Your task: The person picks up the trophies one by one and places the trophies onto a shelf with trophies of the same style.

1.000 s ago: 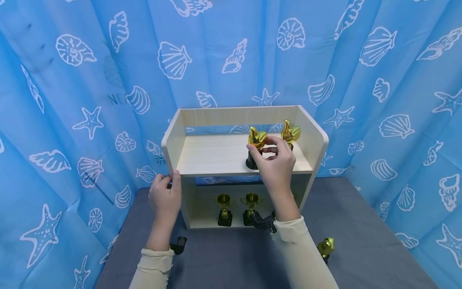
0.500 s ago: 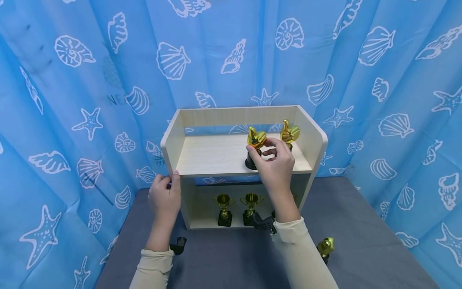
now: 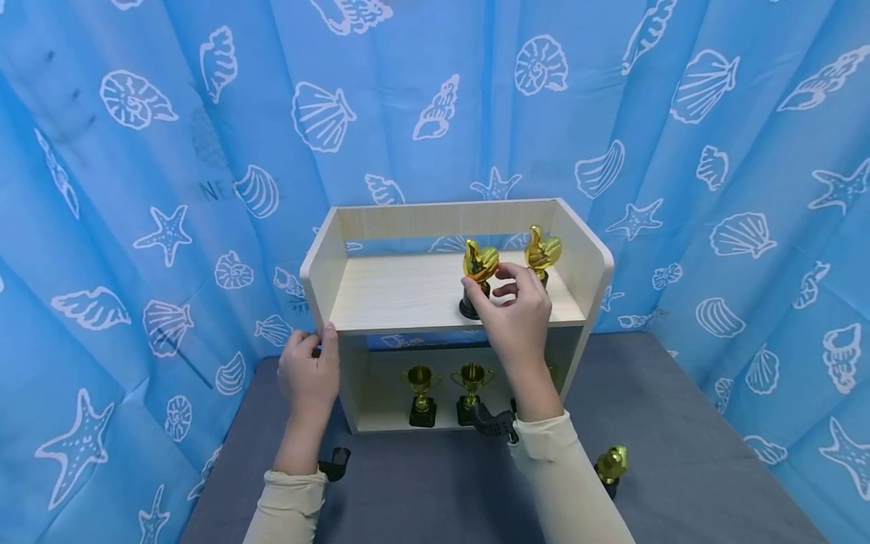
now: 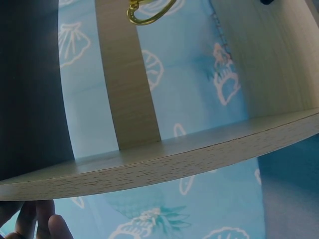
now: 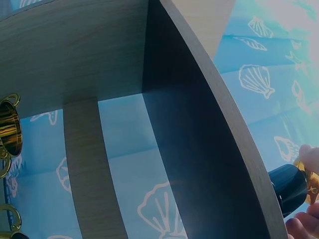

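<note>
My right hand [image 3: 519, 310] pinches a gold thumbs-up trophy [image 3: 479, 261] just under its gold top, between thumb and fingers. The trophy stands upright, its black round base by the front edge of the upper board of a pale wooden shelf unit [image 3: 401, 295]. In the right wrist view that black base [image 5: 290, 188] shows at the board's edge, with fingertips at the gold part. A second thumbs-up trophy [image 3: 542, 248] stands behind, at the upper right. My left hand [image 3: 311, 370] grips the unit's left side panel; its fingers [image 4: 37, 219] lie against the panel's outer side.
On the lower level stand gold two-handled cup trophies [image 3: 421, 378], one partly hidden by my right wrist. Another gold-topped trophy [image 3: 613, 465] stands on the grey tabletop [image 3: 680, 423], right of my sleeve. A blue shell-print curtain [image 3: 435, 68] hangs behind and around.
</note>
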A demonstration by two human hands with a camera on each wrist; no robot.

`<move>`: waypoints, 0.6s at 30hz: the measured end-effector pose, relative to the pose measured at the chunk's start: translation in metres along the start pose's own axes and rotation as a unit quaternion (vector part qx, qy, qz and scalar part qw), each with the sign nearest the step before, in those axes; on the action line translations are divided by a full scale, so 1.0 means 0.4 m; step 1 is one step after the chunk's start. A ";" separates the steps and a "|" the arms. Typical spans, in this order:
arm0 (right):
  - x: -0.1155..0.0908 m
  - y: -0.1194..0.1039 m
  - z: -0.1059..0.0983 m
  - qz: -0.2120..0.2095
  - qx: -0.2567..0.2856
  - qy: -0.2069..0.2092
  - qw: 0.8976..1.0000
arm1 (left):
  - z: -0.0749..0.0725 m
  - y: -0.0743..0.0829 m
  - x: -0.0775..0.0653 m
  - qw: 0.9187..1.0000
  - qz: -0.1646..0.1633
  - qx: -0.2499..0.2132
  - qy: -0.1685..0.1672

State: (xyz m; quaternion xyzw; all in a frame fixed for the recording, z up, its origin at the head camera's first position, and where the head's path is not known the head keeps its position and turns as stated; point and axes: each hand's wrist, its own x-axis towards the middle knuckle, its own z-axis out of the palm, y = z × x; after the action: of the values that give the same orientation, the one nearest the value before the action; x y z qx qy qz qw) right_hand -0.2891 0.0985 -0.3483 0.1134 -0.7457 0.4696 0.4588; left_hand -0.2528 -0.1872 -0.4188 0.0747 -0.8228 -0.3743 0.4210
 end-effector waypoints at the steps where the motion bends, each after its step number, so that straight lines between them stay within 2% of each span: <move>1: -0.001 0.001 0.001 0.001 -0.001 0.000 1.000 | 0.000 0.000 0.000 1.000 0.000 0.000 0.001; 8: -0.014 0.006 0.002 0.010 -0.008 -0.005 1.000 | 0.001 -0.002 0.000 1.000 0.001 0.000 0.003; 18: -0.030 0.011 -0.001 -0.003 -0.012 -0.002 1.000 | 0.003 -0.002 0.000 1.000 -0.004 0.000 0.001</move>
State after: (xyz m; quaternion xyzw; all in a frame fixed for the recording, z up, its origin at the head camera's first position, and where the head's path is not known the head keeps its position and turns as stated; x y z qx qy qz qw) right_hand -0.2849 0.0979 -0.3603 0.1109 -0.7519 0.4592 0.4599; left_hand -0.2537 -0.1873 -0.4199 0.0777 -0.8220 -0.3762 0.4204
